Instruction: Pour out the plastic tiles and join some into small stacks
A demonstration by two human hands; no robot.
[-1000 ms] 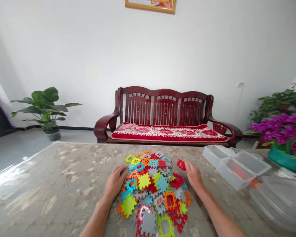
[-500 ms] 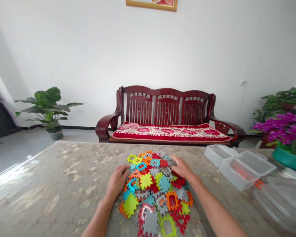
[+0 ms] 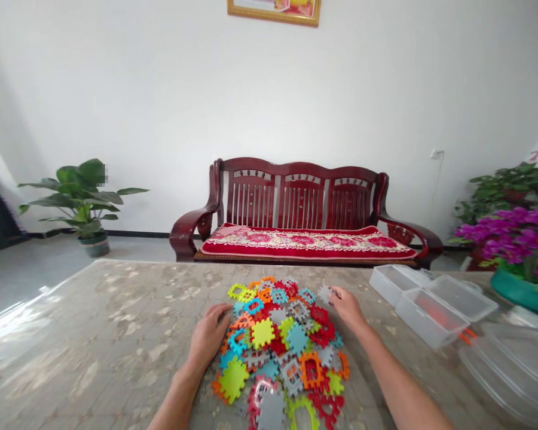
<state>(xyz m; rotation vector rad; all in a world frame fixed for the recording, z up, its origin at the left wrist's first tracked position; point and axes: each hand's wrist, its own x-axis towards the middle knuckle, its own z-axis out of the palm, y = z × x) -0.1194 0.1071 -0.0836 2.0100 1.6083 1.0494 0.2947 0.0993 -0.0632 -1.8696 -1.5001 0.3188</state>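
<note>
While right fingers [image 3: 337, 294] pinch a grey piece [image 3: 324, 293], left fingers [image 3: 221, 310] apart, the clear box [image 3: 413, 316] holds something red [image 3: 434, 310].

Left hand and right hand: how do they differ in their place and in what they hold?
The left hand is at the left edge of the pile; the right hand is off its far right side. The left hand shows no piece in its grip; the right hand holds a grey piece. Both hands are bare.
</note>
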